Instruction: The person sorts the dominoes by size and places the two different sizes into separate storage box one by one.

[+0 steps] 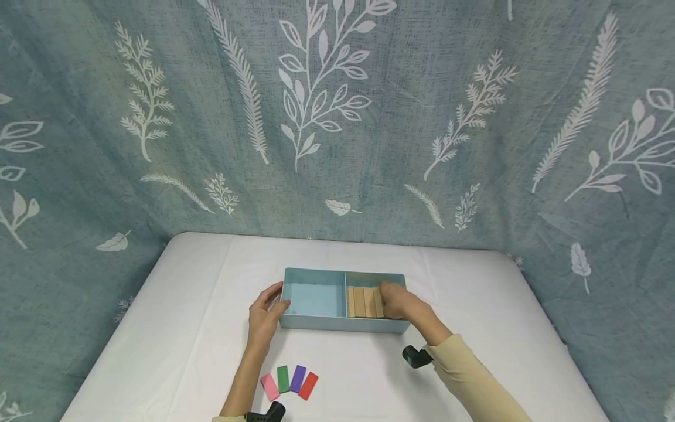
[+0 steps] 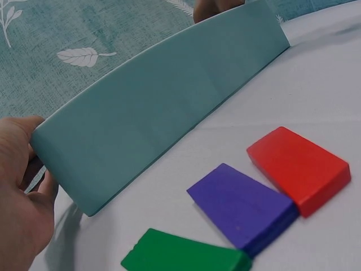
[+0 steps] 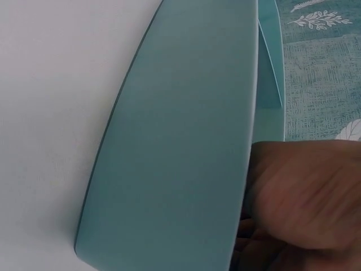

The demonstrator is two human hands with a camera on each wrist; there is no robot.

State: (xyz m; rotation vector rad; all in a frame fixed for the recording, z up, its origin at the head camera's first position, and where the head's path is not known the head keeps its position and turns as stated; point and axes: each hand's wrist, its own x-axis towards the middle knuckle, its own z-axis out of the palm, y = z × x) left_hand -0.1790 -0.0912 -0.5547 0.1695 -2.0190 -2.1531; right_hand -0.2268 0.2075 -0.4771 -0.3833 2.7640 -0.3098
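Observation:
A blue-green box (image 1: pixel 316 323) with two compartments stands on the white table. My left hand (image 1: pixel 265 316) grips its left end, the thumb at the rim; the left wrist view shows that hand (image 2: pixel 25 192) at the box's end wall. In the right compartment, several plain wooden blocks (image 1: pixel 365 302) stand in a row. My right hand (image 1: pixel 398 300) reaches down into this compartment at the row's right end, fingers against the last block. From the right wrist, the front wall hides most fingers of that hand (image 3: pixel 304 197), and I cannot tell whether they pinch a block.
In front of the box lie a pink block (image 1: pixel 270 387), a green block (image 1: pixel 283 379), a purple block (image 1: pixel 297 378) and a red block (image 1: pixel 308 385), fanned side by side. A leaf-patterned curtain (image 1: pixel 337 176) hangs behind the white table (image 1: pixel 200 328).

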